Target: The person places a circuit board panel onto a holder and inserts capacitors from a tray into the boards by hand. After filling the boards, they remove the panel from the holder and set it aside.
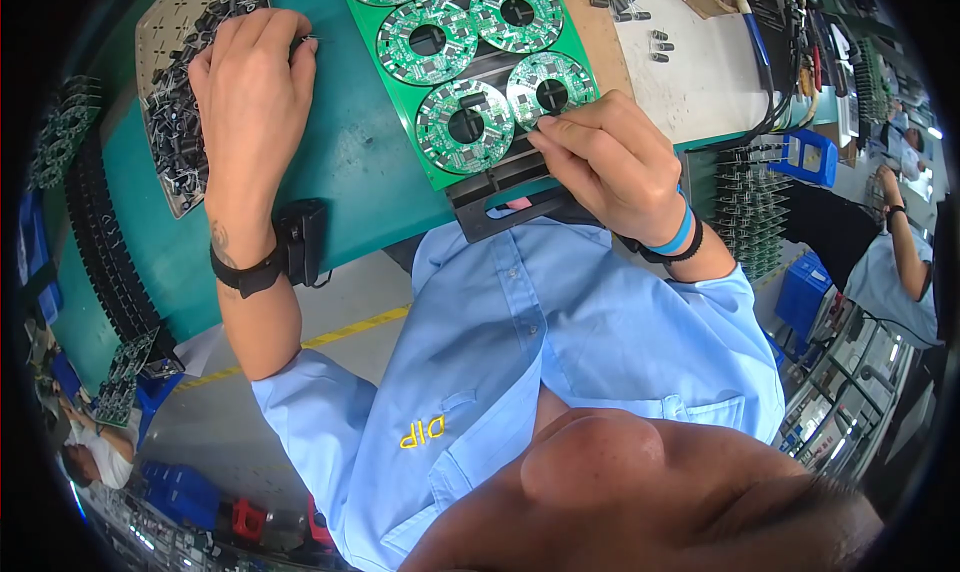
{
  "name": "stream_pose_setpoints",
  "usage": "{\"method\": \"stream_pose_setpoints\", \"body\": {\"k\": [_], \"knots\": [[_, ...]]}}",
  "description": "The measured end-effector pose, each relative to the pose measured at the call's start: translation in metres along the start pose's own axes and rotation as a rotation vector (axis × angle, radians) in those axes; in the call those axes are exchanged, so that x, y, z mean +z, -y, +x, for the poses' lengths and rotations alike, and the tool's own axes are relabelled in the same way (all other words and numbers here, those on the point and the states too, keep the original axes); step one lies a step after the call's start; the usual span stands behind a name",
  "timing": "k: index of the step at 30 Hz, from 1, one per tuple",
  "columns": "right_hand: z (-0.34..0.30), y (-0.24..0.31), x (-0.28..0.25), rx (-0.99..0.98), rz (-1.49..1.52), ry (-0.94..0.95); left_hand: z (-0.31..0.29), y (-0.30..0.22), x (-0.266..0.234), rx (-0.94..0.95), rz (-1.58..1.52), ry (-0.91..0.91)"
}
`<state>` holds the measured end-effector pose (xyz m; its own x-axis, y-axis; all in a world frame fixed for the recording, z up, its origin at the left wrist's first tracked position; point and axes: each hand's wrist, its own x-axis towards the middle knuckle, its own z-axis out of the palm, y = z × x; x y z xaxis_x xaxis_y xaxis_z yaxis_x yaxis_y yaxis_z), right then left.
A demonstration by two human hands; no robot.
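My left hand [255,92] is over a beige perforated tray [170,14] heaped with black capacitors [178,122]. Its fingers are bent together at the tray's right side, closed on a small dark capacitor whose thin leads stick out near the fingertips. A green panel of round circuit boards [397,84] with ring-shaped outlines lies in a black carrier [495,184] in front of me. My right hand [612,157] pinches thumb and forefinger at the lower edge of the nearest right ring board [575,80]; whatever lies between those fingertips is hidden.
Several loose capacitors [622,12] lie on a white sheet [690,82] at the right. Beyond it are a blue-handled tool [748,17] and black cables [790,82]. A black segmented strip [105,242] runs along the left. Stacked circuit boards [748,212] stand at the right; other people work farther off.
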<state>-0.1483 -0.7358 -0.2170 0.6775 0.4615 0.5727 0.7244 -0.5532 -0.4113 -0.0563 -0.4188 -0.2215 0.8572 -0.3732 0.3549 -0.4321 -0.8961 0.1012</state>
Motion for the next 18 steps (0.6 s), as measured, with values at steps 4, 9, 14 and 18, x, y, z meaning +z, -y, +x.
{"method": "stream_pose_setpoints", "body": {"k": [4,9,14,18], "knots": [[-0.0023,-0.0016,0.0022,-0.001,0.010,-0.021,0.0002,-0.0008,0.0002,0.000,0.000,-0.003],[-0.0020,-0.0010,0.0028,0.006,0.009,-0.026,-0.0007,-0.0012,0.0012,-0.008,-0.012,0.009],[-0.0015,0.0005,0.0033,0.015,0.012,-0.034,-0.0003,-0.0006,-0.0006,-0.016,-0.005,0.051],[-0.0024,-0.0023,0.0050,0.000,0.033,-0.033,-0.0001,-0.0014,-0.0013,-0.015,-0.022,0.032]]}}
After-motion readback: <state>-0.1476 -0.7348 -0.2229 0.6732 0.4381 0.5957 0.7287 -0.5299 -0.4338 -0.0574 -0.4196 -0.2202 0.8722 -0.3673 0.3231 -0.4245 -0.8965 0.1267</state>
